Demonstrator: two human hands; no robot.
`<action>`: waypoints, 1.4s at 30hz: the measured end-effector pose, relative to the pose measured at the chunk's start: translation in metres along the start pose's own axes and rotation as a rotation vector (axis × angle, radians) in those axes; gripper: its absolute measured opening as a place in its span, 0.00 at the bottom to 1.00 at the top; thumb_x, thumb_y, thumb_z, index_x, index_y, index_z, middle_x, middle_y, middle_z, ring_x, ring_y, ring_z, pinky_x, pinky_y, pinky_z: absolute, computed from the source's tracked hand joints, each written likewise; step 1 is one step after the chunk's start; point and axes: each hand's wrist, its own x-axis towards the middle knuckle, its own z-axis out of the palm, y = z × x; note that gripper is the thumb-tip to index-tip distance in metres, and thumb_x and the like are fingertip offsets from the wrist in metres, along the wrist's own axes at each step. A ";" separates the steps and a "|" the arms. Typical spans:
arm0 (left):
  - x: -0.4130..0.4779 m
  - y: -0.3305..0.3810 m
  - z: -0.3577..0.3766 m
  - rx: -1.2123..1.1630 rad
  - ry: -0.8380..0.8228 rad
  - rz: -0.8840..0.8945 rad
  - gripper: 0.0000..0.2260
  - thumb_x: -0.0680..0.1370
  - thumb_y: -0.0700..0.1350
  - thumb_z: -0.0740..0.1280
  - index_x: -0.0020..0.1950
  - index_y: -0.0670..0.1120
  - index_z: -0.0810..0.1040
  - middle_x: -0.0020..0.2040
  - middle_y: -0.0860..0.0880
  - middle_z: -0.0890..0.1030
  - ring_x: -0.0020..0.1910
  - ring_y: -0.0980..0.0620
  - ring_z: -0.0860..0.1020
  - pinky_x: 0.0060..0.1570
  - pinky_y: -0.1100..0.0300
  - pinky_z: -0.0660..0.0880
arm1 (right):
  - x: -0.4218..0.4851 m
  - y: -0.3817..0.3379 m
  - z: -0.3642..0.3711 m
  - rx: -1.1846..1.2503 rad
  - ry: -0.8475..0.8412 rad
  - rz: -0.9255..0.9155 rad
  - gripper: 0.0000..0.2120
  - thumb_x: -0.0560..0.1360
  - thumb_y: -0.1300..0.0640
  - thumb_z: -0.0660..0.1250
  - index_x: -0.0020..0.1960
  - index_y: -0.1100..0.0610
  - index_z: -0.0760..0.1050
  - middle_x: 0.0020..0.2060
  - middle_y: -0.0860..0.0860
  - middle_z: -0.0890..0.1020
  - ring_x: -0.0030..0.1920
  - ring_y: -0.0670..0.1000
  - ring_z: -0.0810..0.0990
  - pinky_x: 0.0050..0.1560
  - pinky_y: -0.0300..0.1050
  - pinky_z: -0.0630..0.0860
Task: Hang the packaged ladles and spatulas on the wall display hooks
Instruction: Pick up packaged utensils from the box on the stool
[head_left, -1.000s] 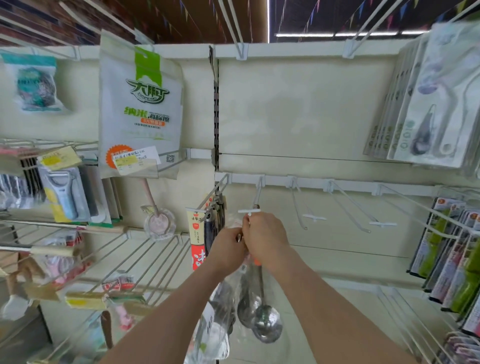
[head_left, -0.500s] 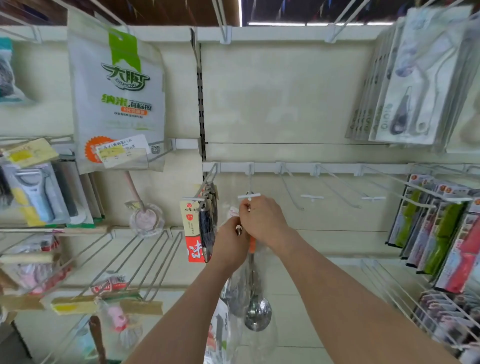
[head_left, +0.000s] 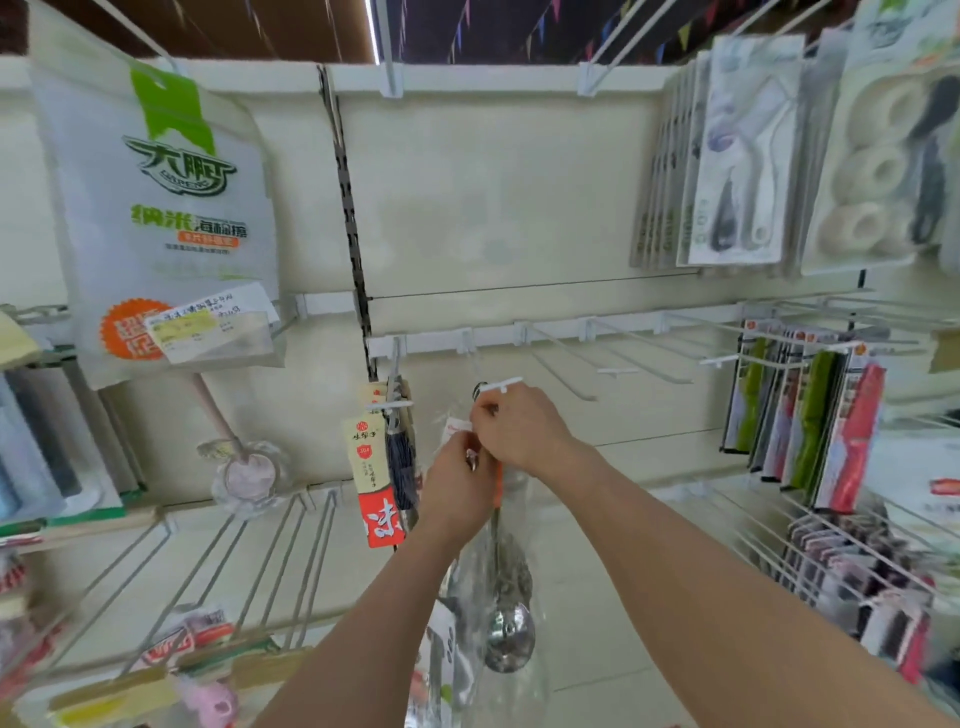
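Observation:
A steel ladle in a clear plastic sleeve (head_left: 511, 631) hangs down from my two hands in front of the cream wall panel. My right hand (head_left: 522, 428) pinches the top of the packaged ladle just below the white tip of a wall hook (head_left: 498, 387). Right under it, my left hand (head_left: 460, 491) grips the upper part of the same packet, and more clear packets (head_left: 441, 660) hang below this hand. Whether the packet's hole is on the hook is hidden by my fingers.
A hook to the left holds dark utensils with a yellow and red card (head_left: 374, 475). Bare white hooks (head_left: 615, 370) jut from the rail to the right. Green and red carded goods (head_left: 810, 426) hang far right, grey blister packs (head_left: 727, 161) above, a big white bag (head_left: 161, 208) upper left.
The view has shifted slightly, and both hands stay at the hook tip with the ladle packet. The ladle bowl has swung a little below them.

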 end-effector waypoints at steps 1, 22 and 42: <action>-0.001 0.000 0.002 -0.007 0.011 -0.005 0.05 0.80 0.45 0.59 0.49 0.45 0.73 0.43 0.46 0.81 0.41 0.46 0.78 0.40 0.51 0.74 | 0.000 0.002 -0.001 -0.003 0.005 -0.025 0.16 0.79 0.57 0.54 0.37 0.59 0.73 0.28 0.52 0.72 0.29 0.48 0.70 0.27 0.39 0.60; -0.056 0.054 0.051 -0.294 0.239 -0.193 0.16 0.80 0.55 0.60 0.43 0.41 0.71 0.29 0.46 0.68 0.22 0.54 0.64 0.20 0.67 0.60 | -0.064 0.054 -0.053 0.108 -0.005 -0.357 0.13 0.80 0.58 0.54 0.57 0.56 0.76 0.52 0.55 0.81 0.53 0.57 0.79 0.54 0.48 0.74; -0.045 0.107 0.070 -0.654 -0.071 -0.219 0.11 0.81 0.41 0.59 0.46 0.39 0.78 0.33 0.46 0.77 0.30 0.53 0.76 0.36 0.59 0.75 | -0.065 0.104 -0.090 0.512 -0.035 -0.061 0.07 0.75 0.56 0.66 0.45 0.55 0.84 0.40 0.51 0.85 0.45 0.52 0.82 0.54 0.54 0.77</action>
